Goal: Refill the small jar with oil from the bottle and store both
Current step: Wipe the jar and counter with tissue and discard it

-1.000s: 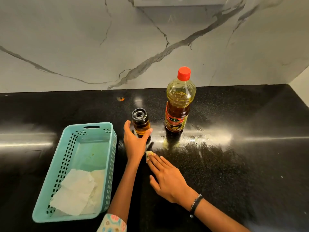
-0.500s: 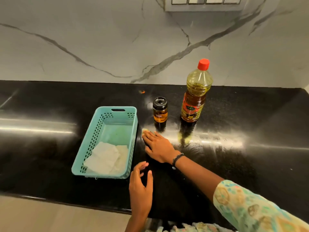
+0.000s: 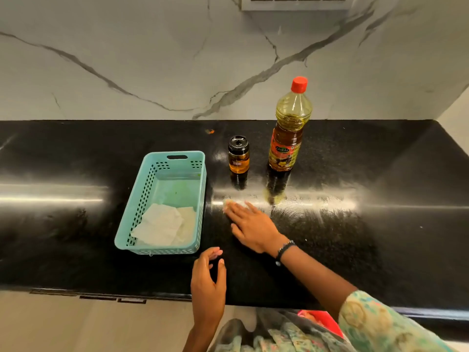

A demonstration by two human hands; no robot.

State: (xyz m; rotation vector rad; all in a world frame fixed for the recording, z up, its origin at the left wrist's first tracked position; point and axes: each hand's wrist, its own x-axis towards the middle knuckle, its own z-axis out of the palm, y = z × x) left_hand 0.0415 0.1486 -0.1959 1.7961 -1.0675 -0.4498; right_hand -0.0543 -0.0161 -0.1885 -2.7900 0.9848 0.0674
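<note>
Nearest to us, our patterned sleeve [image 3: 380, 323] and clothing fill the bottom edge, just below the front lip of the black desk [image 3: 380, 250]. Our left hand [image 3: 206, 283] hovers over that front edge with its fingers loosely curled and nothing in its grip. Whether it touches the desk we cannot tell.

A little farther in, our right hand [image 3: 251, 224] lies flat on the desk, fingers straight and spread, pressing on a small pale wad of tissue [image 3: 226, 202] that peeks out past the fingertips. A dark beaded bracelet [image 3: 284, 251] circles that wrist. Smeared streaks catch the light on the desk just beyond and to the right of this hand.

To the left of the right hand sits a teal perforated basket [image 3: 200, 207], with 2 crumpled white tissues [image 3: 162, 226] lying in its near end.

Farther back stand the 2 task items, both upright and closed. The small jar [image 3: 238, 154], with a black lid and amber oil inside, stands just beyond the basket's far right corner, apart from it. The oil bottle [image 3: 289, 128], red-capped and partly full, stands near the jar on its right, not touching it.

Behind them we see a small orange speck [image 3: 209, 131] on the desk, then the white marble wall [image 3: 127, 59] with a switch plate [image 3: 297, 2] at the top.
</note>
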